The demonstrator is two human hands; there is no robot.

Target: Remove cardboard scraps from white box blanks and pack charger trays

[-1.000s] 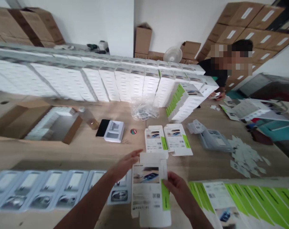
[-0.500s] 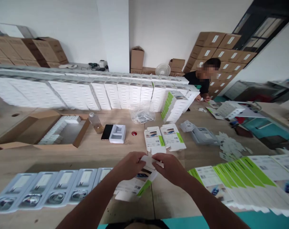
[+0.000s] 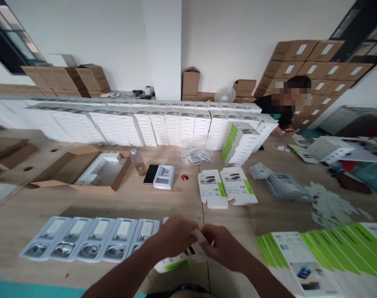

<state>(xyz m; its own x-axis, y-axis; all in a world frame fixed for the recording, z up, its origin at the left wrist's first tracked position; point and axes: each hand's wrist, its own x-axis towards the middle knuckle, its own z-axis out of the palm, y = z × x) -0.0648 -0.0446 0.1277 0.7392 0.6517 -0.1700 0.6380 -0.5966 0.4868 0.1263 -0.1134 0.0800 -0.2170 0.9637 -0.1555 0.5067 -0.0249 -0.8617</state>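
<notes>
My left hand [image 3: 180, 235] and my right hand [image 3: 223, 245] are close together, fingers closed on a white flap at the upper end of a printed packaging box [image 3: 172, 265]. The box has a green stripe and is mostly covered by my hands and forearms. To the left of my left arm stands a row of grey-blue trays [image 3: 117, 238], each with a white charger and a coiled cable. Beyond my hands lie two white-and-green boxes [image 3: 211, 188] with their end flaps out.
Overlapping white-and-green cartons [image 3: 309, 269] lie at the right front. Farther back are an open brown carton [image 3: 115, 178], a bottle [image 3: 138, 161], a phone [image 3: 150, 174], a white tray [image 3: 164, 177] and bagged cables [image 3: 197, 155]. A co-worker [image 3: 277, 109] stands behind stacked white boxes [image 3: 172, 126].
My view has turned left, so the table appears shifted to the right. My hands have come closer together at the box's flap, and the box is tilted differently under them.
</notes>
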